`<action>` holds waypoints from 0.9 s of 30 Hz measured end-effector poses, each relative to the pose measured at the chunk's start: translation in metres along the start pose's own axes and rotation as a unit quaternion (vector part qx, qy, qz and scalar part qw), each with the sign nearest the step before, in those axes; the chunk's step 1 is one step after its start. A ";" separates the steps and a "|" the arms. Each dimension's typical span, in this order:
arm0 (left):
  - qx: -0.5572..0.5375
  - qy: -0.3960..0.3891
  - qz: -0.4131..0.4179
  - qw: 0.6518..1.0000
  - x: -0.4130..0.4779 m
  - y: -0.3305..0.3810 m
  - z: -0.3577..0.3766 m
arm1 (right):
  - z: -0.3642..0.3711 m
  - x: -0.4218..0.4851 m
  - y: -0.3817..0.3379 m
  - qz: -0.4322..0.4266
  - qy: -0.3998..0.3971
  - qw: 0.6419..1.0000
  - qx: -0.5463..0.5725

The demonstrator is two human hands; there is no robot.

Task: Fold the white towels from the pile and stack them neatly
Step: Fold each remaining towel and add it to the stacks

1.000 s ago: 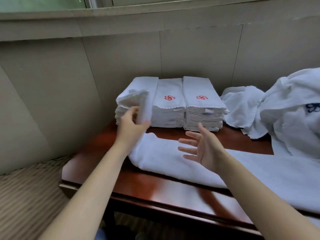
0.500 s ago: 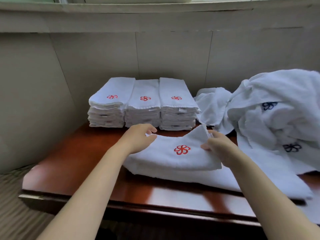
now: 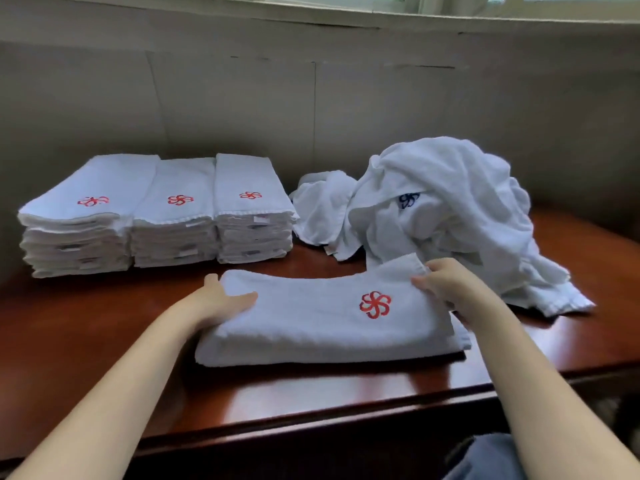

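Glossy reddish-brown wooden table (image 3: 86, 341) against a beige panelled wall (image 3: 242, 109); window ledge (image 3: 346, 19) above

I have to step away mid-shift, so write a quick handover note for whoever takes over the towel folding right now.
Left hand: grips the left end of the folded towel.
Right hand: pinches the towel's right end, top layer slightly lifted.
The towel lies on the wooden table, red logo up, folded into a long strip.
Done: three neat stacks stand side by side at the back left.
Left: finish folding this towel and stack it, then work through the unfolded pile at the back right.
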State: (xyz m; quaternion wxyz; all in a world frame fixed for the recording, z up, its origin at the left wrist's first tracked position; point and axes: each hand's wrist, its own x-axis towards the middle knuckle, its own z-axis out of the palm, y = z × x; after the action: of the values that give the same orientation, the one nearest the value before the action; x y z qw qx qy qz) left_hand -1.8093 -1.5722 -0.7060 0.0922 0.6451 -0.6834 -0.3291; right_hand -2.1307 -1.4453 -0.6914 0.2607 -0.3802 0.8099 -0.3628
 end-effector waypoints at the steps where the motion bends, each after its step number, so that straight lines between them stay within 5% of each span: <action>1: -0.014 0.000 -0.005 1.000 0.003 -0.001 0.001 | -0.007 0.002 0.002 -0.009 0.012 0.999 0.036; 5: -0.011 -0.003 -0.005 1.000 0.007 -0.001 0.008 | -0.023 0.008 0.020 -0.026 0.080 0.996 0.018; 9: 0.016 0.005 0.007 1.000 0.006 -0.001 0.014 | -0.012 0.006 0.040 0.000 0.003 0.998 -0.063; 13: -0.006 -0.011 0.026 1.000 0.007 -0.005 0.012 | -0.016 0.014 0.039 -0.087 0.073 0.993 -0.046; 16: -0.034 -0.038 0.039 0.998 0.011 -0.011 0.008 | -0.016 0.014 0.025 -0.126 0.094 0.987 0.039; 19: -0.069 -0.055 0.034 0.996 0.013 -0.017 0.001 | -0.009 0.014 0.016 -0.066 0.045 0.980 0.183; 27: -0.115 -0.061 0.028 0.991 0.009 -0.019 0.000 | 0.000 0.016 0.025 -0.012 0.018 0.993 -0.118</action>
State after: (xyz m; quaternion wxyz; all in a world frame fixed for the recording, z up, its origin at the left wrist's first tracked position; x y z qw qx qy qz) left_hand -1.7954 -1.5792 -0.7196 0.1333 0.5895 -0.6633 -0.4414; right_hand -2.1502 -1.4468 -0.7138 0.1949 -0.4112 0.8469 -0.2751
